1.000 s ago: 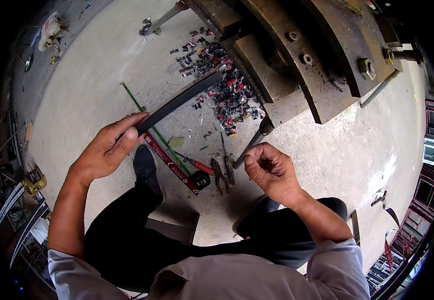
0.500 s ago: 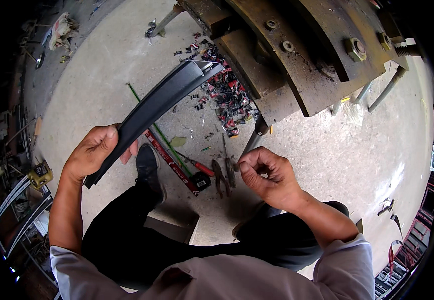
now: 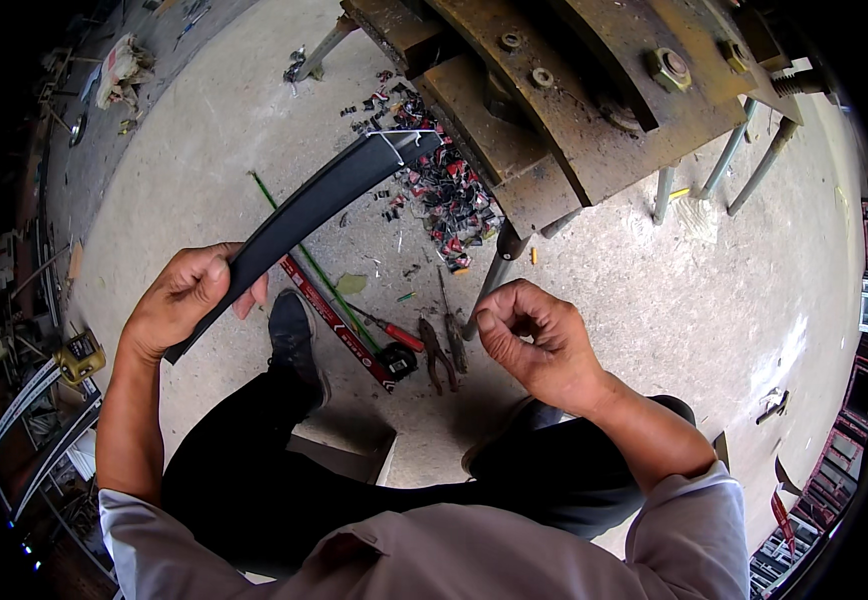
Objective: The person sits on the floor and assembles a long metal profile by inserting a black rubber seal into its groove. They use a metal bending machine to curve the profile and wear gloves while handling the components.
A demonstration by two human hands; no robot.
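Observation:
My left hand (image 3: 182, 298) is closed round the lower end of a curved black channel-shaped profile (image 3: 299, 205), its thumb on top and fingertips showing past the far edge. The profile slants up to the right, and its cut far end shows a bare, silvery edge. That end is close to a heavy brown metal bending machine (image 3: 514, 150) with curved plates and bolts. My right hand (image 3: 544, 345) hovers above the floor, in front of the machine's leg. Its thumb and index finger are pinched together; whatever is between them, if anything, is too small to make out.
Below lie pliers (image 3: 437, 355), a red-handled screwdriver (image 3: 399, 333), a tape measure (image 3: 395, 360), a red strip (image 3: 339, 325) and a thin green rod (image 3: 304, 250). Black and red scraps (image 3: 454, 205) heap beside the machine. Metal frames (image 3: 49, 440) stand at the far left.
The machine and floor have shifted slightly left and up in the picture. The profile's far end has tipped a little, showing more of its open cut face. My right hand keeps its pinch.

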